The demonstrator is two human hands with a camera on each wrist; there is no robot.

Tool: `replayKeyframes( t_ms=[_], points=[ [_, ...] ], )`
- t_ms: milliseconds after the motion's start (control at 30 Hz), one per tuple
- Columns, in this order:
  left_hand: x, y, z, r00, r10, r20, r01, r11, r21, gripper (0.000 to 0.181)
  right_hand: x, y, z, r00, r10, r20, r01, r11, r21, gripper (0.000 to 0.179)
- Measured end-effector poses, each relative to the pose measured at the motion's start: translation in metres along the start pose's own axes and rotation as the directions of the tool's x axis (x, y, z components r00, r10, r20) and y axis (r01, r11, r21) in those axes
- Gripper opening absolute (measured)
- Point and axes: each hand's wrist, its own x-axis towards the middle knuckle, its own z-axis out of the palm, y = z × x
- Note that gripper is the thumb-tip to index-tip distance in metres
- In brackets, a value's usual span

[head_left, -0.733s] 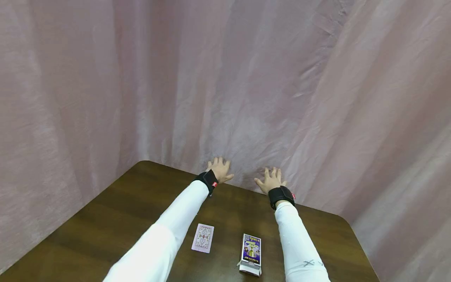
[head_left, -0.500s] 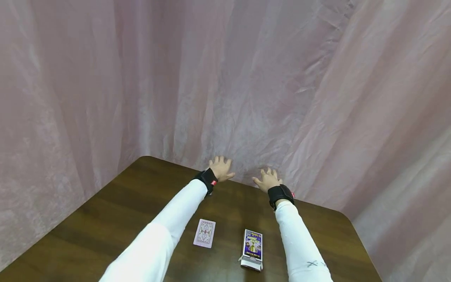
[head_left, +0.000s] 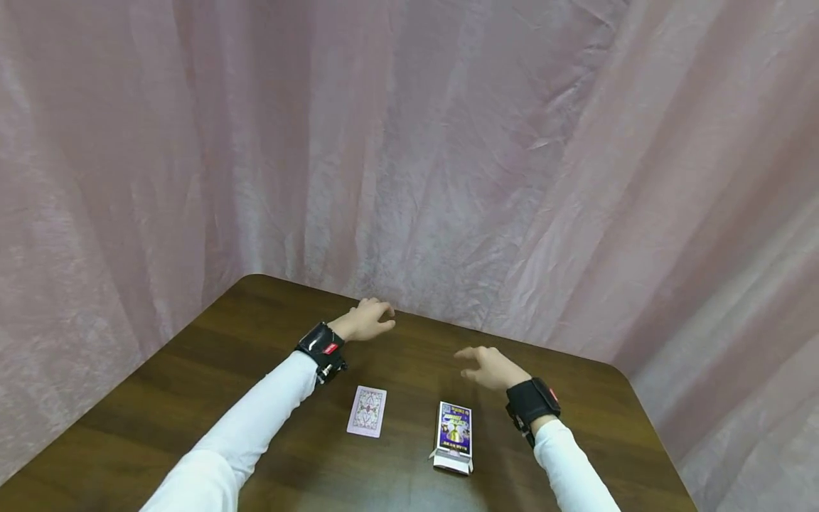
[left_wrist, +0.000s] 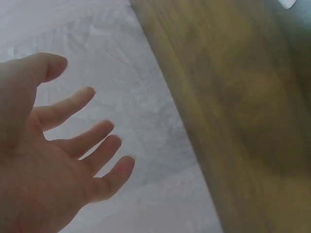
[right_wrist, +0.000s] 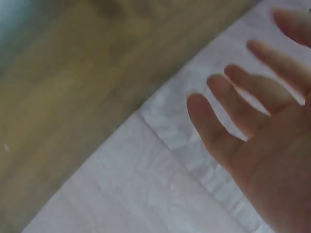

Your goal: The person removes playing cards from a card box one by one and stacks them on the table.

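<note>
Over the far side of the table hovers my left hand point(head_left: 365, 320), fingers spread and loosely bent, holding nothing; the left wrist view shows its bare palm point(left_wrist: 53, 170). My right hand point(head_left: 491, 368) is also unoccupied, above the table behind the card box, its relaxed fingers apart in the right wrist view. A playing card or small stack point(head_left: 367, 411) lies with its patterned back up, nearer me than the left hand. To its right lies a purple-and-white card box point(head_left: 455, 434), its flap end toward me and seemingly unfolded. Neither hand touches these.
The dark brown wooden table point(head_left: 211, 370) has rounded far corners. A pinkish curtain point(head_left: 409, 178) hangs right behind its far edge. Black bands with cameras sit on both wrists, over or beside white sleeves.
Both hands have drawn back from the curtain at the far edge toward me. The left has shifted left, and the right wrist has moved slightly right. The card and box stay on the table.
</note>
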Motion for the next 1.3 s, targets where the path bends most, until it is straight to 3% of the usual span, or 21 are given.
replayKeyframes(
  t_ms=[133,233,433,733,867,1067,1200,1300],
  points=[
    [-0.018,-0.013,0.014,1.000,0.011,0.013,-0.010,0.997,-0.070,0.035,-0.025,-0.002,0.024,0.988,-0.129,0.087,0.128,0.992,0.018,0.050],
    [-0.033,-0.020,0.026,0.999,0.028,0.020,-0.025,0.993,-0.117,0.030,-0.043,-0.005,0.041,0.975,-0.193,0.106,0.195,0.981,-0.010,0.060],
    [-0.064,-0.026,0.048,0.998,0.067,0.014,-0.064,0.990,-0.128,0.021,-0.073,-0.016,0.068,0.967,-0.207,0.148,0.227,0.965,-0.134,0.084],
    [-0.097,-0.012,0.069,0.988,0.151,-0.025,-0.153,0.984,-0.093,0.015,-0.077,-0.026,0.079,0.981,-0.183,0.070,0.193,0.964,-0.185,0.068],
    [-0.101,0.003,0.075,0.979,0.196,-0.056,-0.201,0.975,-0.096,0.014,-0.069,-0.034,0.087,0.988,-0.149,-0.036,0.134,0.953,-0.270,0.067],
    [-0.095,0.031,0.085,0.966,0.258,-0.019,-0.256,0.942,-0.215,0.014,-0.061,-0.041,0.100,0.967,-0.151,-0.204,0.068,0.929,-0.364,0.065],
    [-0.092,0.043,0.098,0.961,0.274,0.027,-0.256,0.927,-0.275,0.008,-0.060,-0.041,0.102,0.966,-0.134,-0.221,0.057,0.944,-0.326,0.068],
    [-0.093,0.048,0.107,0.972,0.234,0.019,-0.219,0.934,-0.284,0.008,-0.058,-0.039,0.102,0.966,-0.141,-0.215,0.077,0.956,-0.284,0.065]
  ],
)
